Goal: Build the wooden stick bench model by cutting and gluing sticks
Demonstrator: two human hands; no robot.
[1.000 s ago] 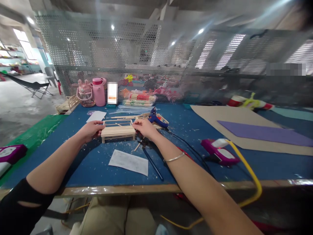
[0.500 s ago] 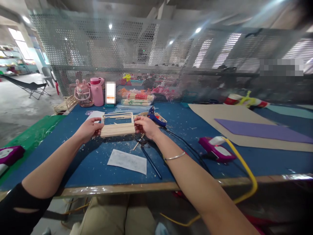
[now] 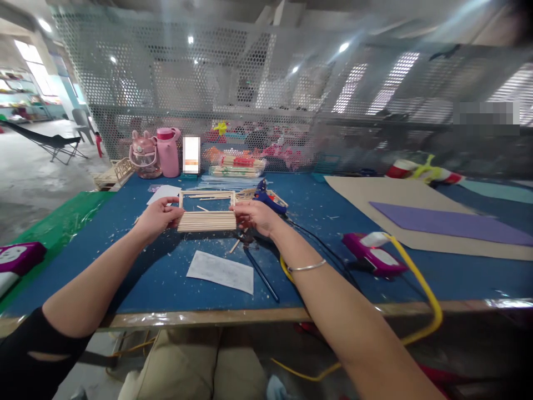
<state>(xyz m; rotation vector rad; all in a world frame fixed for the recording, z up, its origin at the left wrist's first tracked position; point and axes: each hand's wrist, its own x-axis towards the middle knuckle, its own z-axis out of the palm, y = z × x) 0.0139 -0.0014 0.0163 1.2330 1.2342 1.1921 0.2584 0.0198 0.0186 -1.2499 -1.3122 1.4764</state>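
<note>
Between my two hands, raised off the blue tabletop, is a small frame of wooden sticks (image 3: 207,221). Its near side is a closed row of sticks, and its upper part is an open rectangle. My left hand (image 3: 160,218) pinches the left end, and the fingers of my right hand (image 3: 255,215) close on the right end. Just beyond my right hand lies a blue glue gun (image 3: 268,199) with its black cord. Below the frame are a pair of dark-handled pliers or cutters (image 3: 261,273), partly hidden, and a white paper sheet (image 3: 220,271).
Bundled wooden sticks (image 3: 237,165) lie at the back beside a pink bottle (image 3: 167,153) and a clear pink jug (image 3: 144,158). A purple power socket block (image 3: 375,255) with a yellow cable sits at right, near a purple foam sheet (image 3: 449,222). A perforated metal screen (image 3: 200,83) stands behind.
The view has shifted slightly. The stick frame, still held at both ends, has levelled out and tilted a little, showing more of its row of sticks face-on.
</note>
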